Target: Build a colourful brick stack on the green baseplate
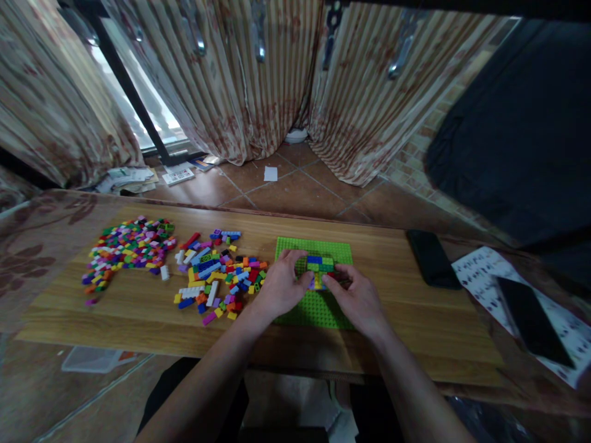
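A green baseplate (314, 249) lies on the wooden table (415, 320) in front of me. On it stands a small brick build (320, 264) with blue, yellow and green bricks on top. My left hand (284, 286) curls around the build's left side, fingers closed on it. My right hand (355, 298) presses against its right side, fingertips pinched on the bricks. The lower part of the build is hidden behind my fingers.
Two heaps of loose coloured bricks lie to the left: a dense pile (127, 249) and a looser spread (217, 274). A black phone (431, 258) lies to the right, with another dark device (533, 320) on a printed sheet (480, 271). Curtains hang behind the table.
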A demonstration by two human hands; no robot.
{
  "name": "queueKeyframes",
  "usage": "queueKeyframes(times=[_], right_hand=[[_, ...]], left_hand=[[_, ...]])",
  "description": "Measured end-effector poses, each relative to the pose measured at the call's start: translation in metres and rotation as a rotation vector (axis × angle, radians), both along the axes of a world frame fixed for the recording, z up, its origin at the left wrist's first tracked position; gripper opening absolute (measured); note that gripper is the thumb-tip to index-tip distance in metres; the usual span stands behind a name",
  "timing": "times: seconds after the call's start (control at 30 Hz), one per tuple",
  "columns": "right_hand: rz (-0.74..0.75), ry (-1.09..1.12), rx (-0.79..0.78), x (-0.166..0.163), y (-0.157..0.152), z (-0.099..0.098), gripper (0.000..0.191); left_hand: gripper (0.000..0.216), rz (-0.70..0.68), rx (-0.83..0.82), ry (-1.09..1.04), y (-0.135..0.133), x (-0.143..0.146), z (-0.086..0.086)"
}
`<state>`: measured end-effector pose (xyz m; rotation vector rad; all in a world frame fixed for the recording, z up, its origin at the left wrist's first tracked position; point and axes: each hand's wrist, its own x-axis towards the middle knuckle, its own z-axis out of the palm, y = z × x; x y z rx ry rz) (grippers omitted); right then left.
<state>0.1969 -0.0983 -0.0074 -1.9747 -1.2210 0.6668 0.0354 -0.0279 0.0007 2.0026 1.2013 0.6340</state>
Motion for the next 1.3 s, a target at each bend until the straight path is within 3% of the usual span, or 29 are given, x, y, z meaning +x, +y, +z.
queueKeyframes(times=[0.53,0.9,1.1,1.3], right_hand=[[-0.082,0.183,-0.029,0.005,0.011,-0.012,0.046],[-0.074,0.218,-0.018,0.007,0.014,-0.017,0.047],[-0.028,0.339,0.003,0.014,0.01,-0.005,0.047],[-0.157,0.286,0.171,0.017,0.011,-0.001,0.048]], left_hand=[[0.065,-0.031,-0.1,-0.056,0.0,0.004,-0.005],[0.06,0.034,-0.147,-0.079,-0.004,0.009,-0.002],[0.068,0.004,-0.144,-0.13,0.001,0.003,-0.008],[0.056,0.026,-0.228,-0.285,0.016,-0.013,0.0]])
